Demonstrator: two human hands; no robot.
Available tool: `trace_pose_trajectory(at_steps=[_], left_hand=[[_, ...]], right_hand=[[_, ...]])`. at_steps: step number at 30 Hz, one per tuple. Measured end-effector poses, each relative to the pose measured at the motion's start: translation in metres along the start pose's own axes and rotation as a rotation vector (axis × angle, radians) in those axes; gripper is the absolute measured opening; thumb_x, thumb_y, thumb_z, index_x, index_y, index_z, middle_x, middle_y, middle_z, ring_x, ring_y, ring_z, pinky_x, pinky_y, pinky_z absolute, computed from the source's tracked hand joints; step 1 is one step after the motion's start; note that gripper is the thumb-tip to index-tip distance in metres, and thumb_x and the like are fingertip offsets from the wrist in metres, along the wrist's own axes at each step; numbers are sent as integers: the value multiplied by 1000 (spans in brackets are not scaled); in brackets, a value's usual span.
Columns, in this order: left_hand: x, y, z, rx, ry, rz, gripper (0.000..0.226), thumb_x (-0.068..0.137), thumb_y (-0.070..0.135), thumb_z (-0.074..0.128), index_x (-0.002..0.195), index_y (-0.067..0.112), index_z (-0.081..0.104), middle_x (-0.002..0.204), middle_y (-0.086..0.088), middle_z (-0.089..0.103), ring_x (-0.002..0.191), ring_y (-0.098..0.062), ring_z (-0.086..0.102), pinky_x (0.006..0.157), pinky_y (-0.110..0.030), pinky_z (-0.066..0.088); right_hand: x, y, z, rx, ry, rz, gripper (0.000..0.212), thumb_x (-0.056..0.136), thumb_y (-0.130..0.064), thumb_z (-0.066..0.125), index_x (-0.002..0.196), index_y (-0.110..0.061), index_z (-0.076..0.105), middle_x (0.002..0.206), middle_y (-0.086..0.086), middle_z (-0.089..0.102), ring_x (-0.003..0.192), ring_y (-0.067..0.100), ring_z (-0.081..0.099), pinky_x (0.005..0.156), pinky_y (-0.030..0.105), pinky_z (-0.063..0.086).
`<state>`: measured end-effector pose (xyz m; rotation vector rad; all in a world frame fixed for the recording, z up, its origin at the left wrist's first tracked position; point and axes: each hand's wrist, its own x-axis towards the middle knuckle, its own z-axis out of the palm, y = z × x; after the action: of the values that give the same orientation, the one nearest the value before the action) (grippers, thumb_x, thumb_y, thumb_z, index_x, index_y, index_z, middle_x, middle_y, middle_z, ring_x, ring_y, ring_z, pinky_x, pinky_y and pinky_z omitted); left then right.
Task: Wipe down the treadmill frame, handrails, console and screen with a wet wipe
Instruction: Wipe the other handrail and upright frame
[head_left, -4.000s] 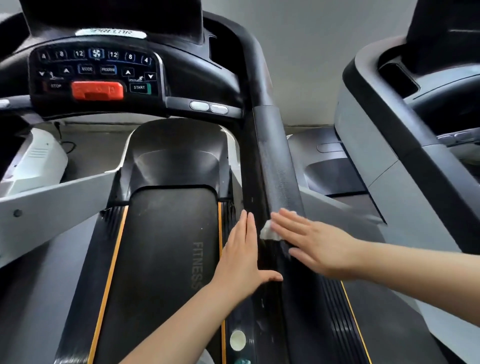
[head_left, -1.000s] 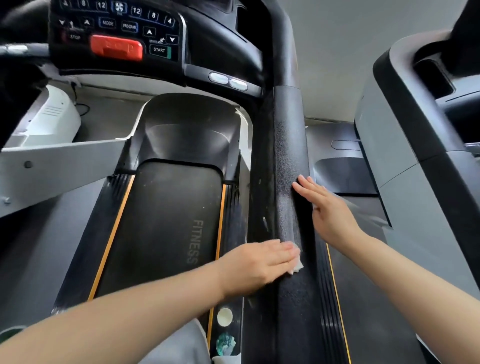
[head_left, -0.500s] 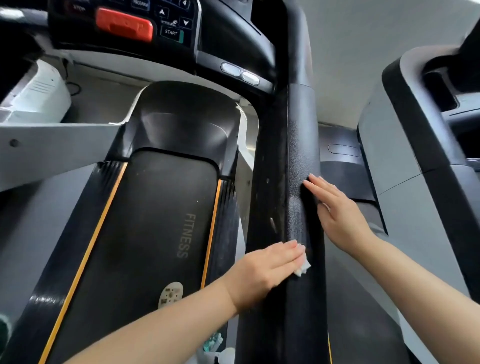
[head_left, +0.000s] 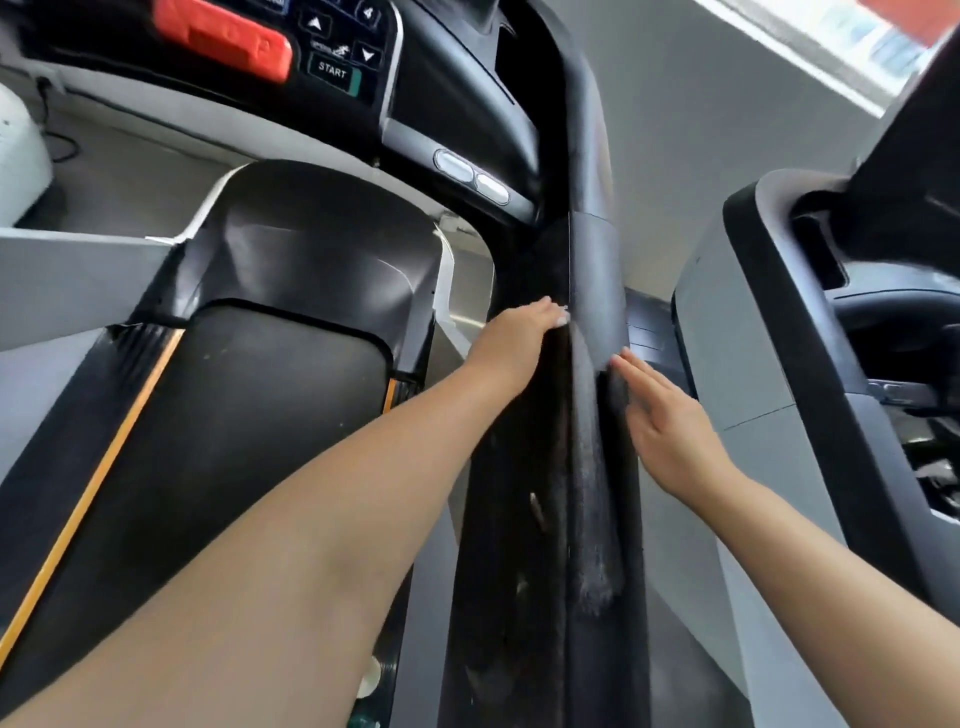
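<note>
Two hands on handrail (head_left: 595, 291): left hand (head_left: 511, 340) presses wet wipe (head_left: 562, 318) w/ flat fingers; right hand (head_left: 662, 415) flat, empty. Wipe's thin, limp — prob. needs palm pressure.

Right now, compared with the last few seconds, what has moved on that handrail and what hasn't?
The left hand has slid the wet wipe up the inner side of the right handrail toward the console; only a white edge shows at its fingers. The right hand stays flat and open on the rail's outer side.
</note>
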<state>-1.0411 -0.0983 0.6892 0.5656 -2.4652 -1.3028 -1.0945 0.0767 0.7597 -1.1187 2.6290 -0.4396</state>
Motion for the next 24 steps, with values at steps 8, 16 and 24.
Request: trace_pose_trajectory(at_steps=[8, 16, 24], left_hand=[[-26, -4, 28, -468, 100, -38, 42, 98, 0, 37, 138, 10, 44, 146, -4, 40, 132, -1, 29, 108, -6, 15], [-23, -4, 32, -534, -72, 16, 49, 103, 18, 27, 149, 15, 8, 155, 8, 1, 141, 1, -4, 116, -18, -1], [43, -20, 23, -572, -120, 1, 51, 104, 18, 26, 150, 12, 6, 157, 5, -5, 143, -4, -9, 114, -18, -5]], right_hand=[[66, -26, 3, -131, -76, 27, 50, 103, -26, 33, 150, -23, 20, 159, -6, 7, 146, 10, 4, 112, 21, 6], [96, -22, 7, -168, -70, 65, 49, 104, -28, 24, 151, -22, 13, 158, -8, 4, 144, 4, -2, 114, 21, 0], [109, -34, 2, -134, -77, 130, 47, 104, -26, 25, 150, -20, 16, 158, -9, 6, 143, 1, 2, 117, 23, 3]])
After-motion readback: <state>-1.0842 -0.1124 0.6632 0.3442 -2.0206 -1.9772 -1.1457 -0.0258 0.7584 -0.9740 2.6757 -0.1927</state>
